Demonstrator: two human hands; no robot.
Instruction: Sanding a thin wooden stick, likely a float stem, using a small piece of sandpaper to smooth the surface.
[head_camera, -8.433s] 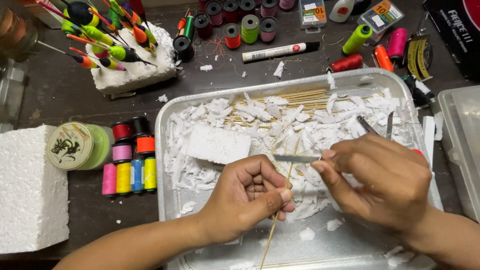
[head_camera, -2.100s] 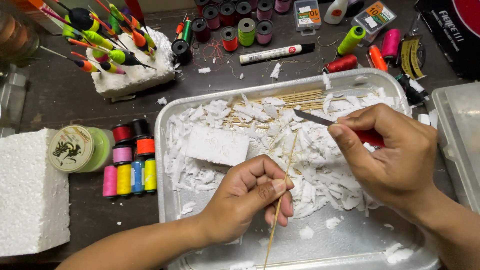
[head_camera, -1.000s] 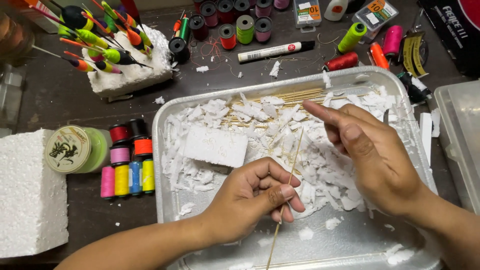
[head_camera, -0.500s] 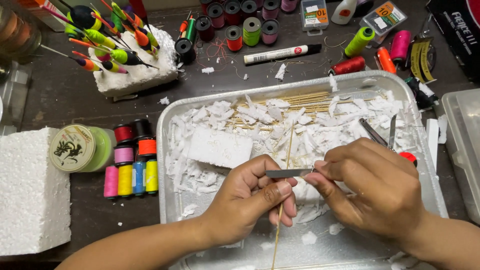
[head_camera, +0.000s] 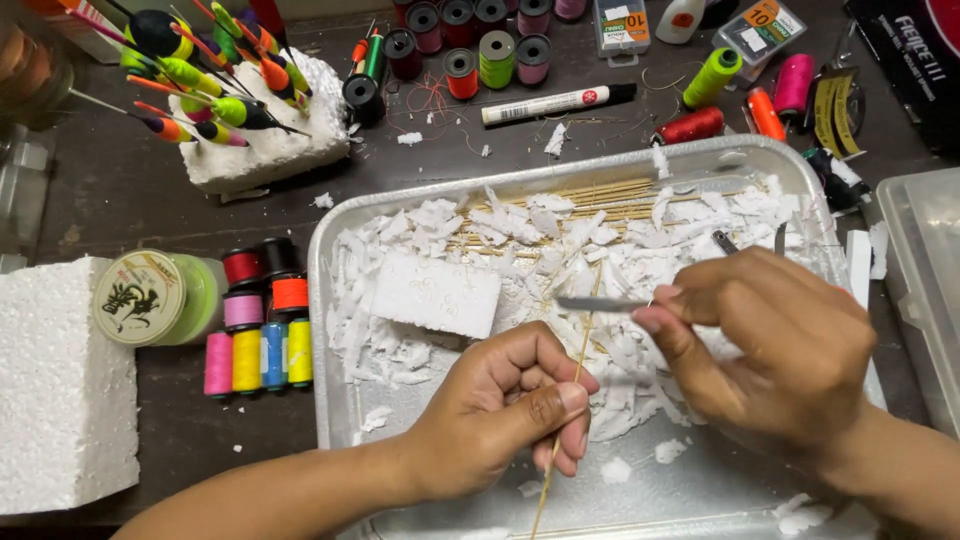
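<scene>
- Over a metal tray (head_camera: 340, 330) strewn with white foam shavings (head_camera: 640, 260), a thin bamboo stick (head_camera: 572, 390) is pinched between thumb and fingers of the left hand (head_camera: 500, 410); the stick is pale, straight and slender, running from the tray's near edge up toward the blade.
- A narrow grey blade (head_camera: 600, 303) is gripped by the closed fingers of the right hand (head_camera: 770, 345), its tip laid across the stick's upper end.
- More sticks (head_camera: 610, 195) are seen lying at the tray's far side, and a flat foam block (head_camera: 435, 295) left of the hands.
- Left of the tray, coloured thread spools (head_camera: 258, 345) are lined up on the dark table (head_camera: 150, 200).
</scene>
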